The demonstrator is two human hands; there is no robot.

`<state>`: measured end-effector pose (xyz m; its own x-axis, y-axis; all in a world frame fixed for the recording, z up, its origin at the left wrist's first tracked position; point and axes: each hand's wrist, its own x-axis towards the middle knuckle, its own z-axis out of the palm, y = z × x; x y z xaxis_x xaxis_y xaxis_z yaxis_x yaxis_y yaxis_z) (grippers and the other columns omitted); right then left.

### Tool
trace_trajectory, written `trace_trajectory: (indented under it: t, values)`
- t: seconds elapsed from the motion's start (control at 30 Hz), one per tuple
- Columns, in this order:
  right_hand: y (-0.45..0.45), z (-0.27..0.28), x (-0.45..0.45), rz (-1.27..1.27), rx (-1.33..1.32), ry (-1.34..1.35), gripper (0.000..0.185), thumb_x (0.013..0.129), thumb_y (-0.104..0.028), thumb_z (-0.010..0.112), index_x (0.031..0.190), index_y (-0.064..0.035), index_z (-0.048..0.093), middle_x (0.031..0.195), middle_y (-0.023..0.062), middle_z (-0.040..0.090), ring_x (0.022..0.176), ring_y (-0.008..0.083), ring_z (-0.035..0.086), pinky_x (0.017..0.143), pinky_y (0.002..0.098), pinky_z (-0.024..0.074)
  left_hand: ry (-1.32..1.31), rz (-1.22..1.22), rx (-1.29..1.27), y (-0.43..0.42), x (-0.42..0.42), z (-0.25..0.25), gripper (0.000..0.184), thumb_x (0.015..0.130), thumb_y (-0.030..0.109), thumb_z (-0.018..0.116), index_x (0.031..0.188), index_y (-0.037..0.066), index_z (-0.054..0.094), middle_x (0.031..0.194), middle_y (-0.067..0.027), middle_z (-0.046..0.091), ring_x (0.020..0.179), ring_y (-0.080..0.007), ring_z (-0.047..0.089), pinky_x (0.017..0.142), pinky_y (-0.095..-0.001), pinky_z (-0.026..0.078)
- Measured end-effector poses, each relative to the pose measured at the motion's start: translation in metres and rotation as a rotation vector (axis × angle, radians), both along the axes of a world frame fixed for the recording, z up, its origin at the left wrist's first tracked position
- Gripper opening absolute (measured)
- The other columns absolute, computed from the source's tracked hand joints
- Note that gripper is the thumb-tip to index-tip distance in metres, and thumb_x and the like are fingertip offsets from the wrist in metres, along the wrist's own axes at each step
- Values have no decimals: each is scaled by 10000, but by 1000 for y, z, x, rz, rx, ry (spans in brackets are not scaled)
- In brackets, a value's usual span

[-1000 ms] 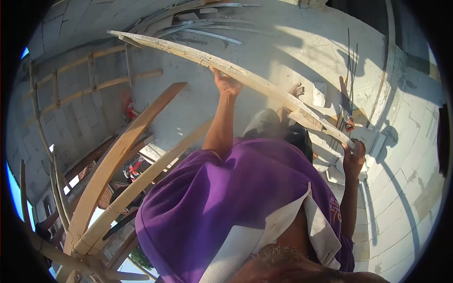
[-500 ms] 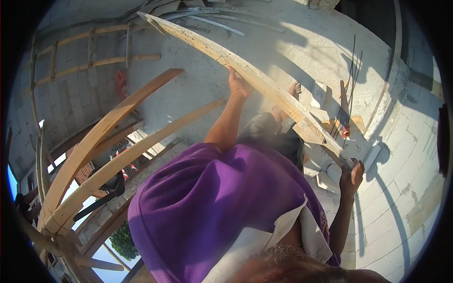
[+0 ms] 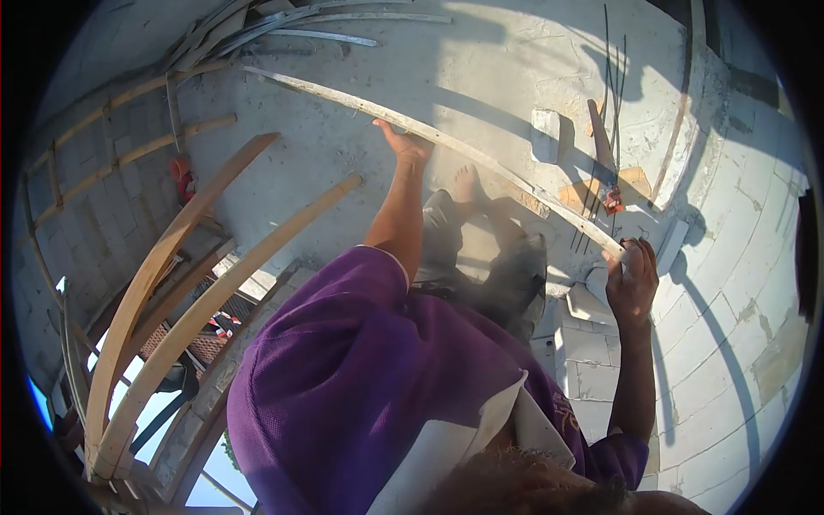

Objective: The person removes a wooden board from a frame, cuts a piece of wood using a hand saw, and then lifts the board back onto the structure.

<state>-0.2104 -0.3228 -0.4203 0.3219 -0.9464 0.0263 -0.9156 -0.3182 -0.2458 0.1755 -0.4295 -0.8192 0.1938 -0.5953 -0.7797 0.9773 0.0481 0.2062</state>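
A long wooden board [image 3: 481,157], whitish and dusty along its narrow edge, runs slantwise in front of my body. My left hand [image 3: 405,144] grips it from below near the middle of its length, thumb against the near side. At the board's right end, my right hand [image 3: 633,279] has its fingers wrapped around the tip. A short wood piece [image 3: 534,202] shows under the board, mostly hidden by it. Beneath the board are my bare foot [image 3: 467,187] and dark trousers.
Wooden beams [image 3: 232,287] rise on the left beside a bamboo frame [image 3: 107,172]. Long strips [image 3: 322,36] lie piled at the back. A pale block [image 3: 545,136], a hand saw [image 3: 603,154] and thin rods [image 3: 620,94] are on the concrete floor. A block wall [image 3: 730,318] stands right.
The board has turned from showing its broad face to showing mostly its narrow edge, and its right end has come up in view. Both hands stay on it. My view has shifted.
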Motion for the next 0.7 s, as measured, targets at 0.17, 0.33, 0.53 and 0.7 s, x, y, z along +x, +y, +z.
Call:
trace_trajectory:
  t: [0.17, 0.33, 0.53, 0.7]
  values:
    - [-55, -64, -58, 43, -71, -19, 340, 767, 42, 716, 1091, 26, 612, 1072, 210, 670, 1035, 439, 634, 1008, 499, 502, 65, 51, 50, -39, -58, -22, 1040, 584, 1092, 306, 716, 73, 472, 578, -85, 478, 576, -270, 488, 587, -432, 437]
    - [-107, -127, -91, 68, -55, -61, 356, 755, 2, 733, 1095, -5, 628, 1131, 163, 663, 1040, 405, 644, 1013, 464, 507, 174, -47, 9, -63, -83, -76, 1041, 529, 1089, 400, 733, 70, 463, 582, -83, 478, 611, -269, 525, 618, -436, 489]
    - [-158, -216, -108, 160, -192, -6, 301, 792, -85, 753, 1050, -37, 604, 1020, 122, 662, 1002, 319, 670, 1032, 414, 509, 187, 131, -66, -107, -43, -201, 1117, 475, 1086, 467, 990, 95, 457, 662, -88, 450, 659, -257, 471, 662, -472, 454]
    - [-200, -291, -123, 192, -236, 56, 284, 803, -133, 769, 1017, -53, 599, 967, 91, 659, 981, 279, 673, 1029, 390, 503, 115, 119, -10, -136, -39, -248, 1224, 536, 1083, 406, 1242, 85, 470, 825, -175, 530, 807, -343, 535, 785, -593, 509]
